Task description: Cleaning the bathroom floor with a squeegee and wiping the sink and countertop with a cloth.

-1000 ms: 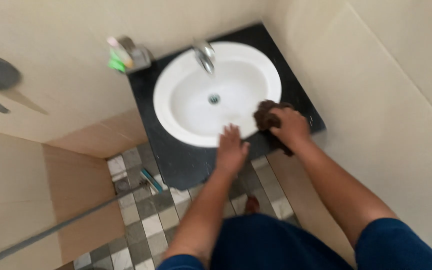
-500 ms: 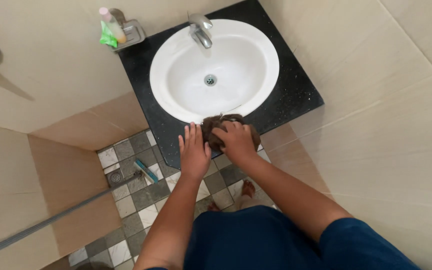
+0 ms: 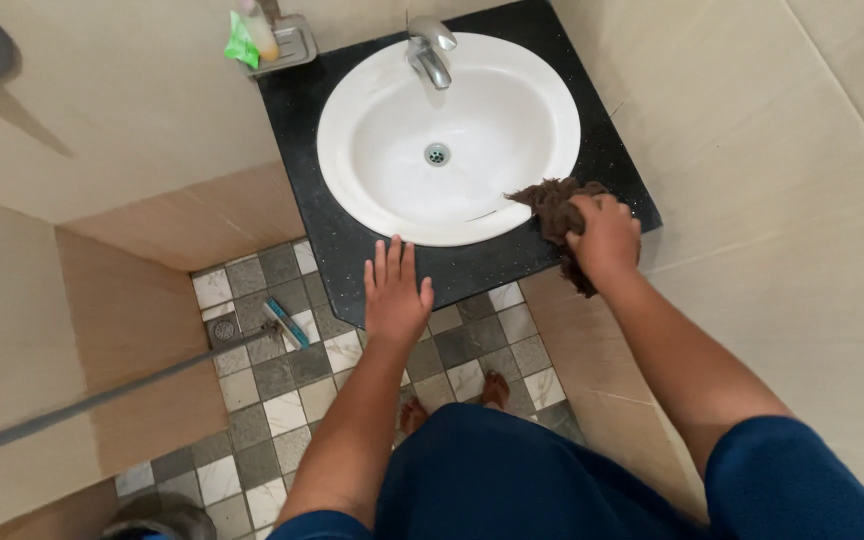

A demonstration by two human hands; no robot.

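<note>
A round white sink (image 3: pixel 512 185) is set into a black speckled countertop (image 3: pixel 297 145), with a chrome tap (image 3: pixel 430 48) at its back. My right hand (image 3: pixel 604 238) grips a dark brown cloth (image 3: pixel 550 206) and presses it on the counter at the sink's right front rim. My left hand (image 3: pixel 395 292) lies flat, fingers apart, on the front edge of the counter, holding nothing.
A metal soap tray (image 3: pixel 287 45) with a bottle and a green item sits at the counter's back left corner. Beige tiled walls close in on the right and left. Below lies a grey and white tiled floor (image 3: pixel 272 400) with a drain (image 3: pixel 224 329) and a small blue brush (image 3: pixel 285 323).
My right hand has slid the brown cloth from the counter's front middle back to its right side. My left hand has stayed on the front edge.
</note>
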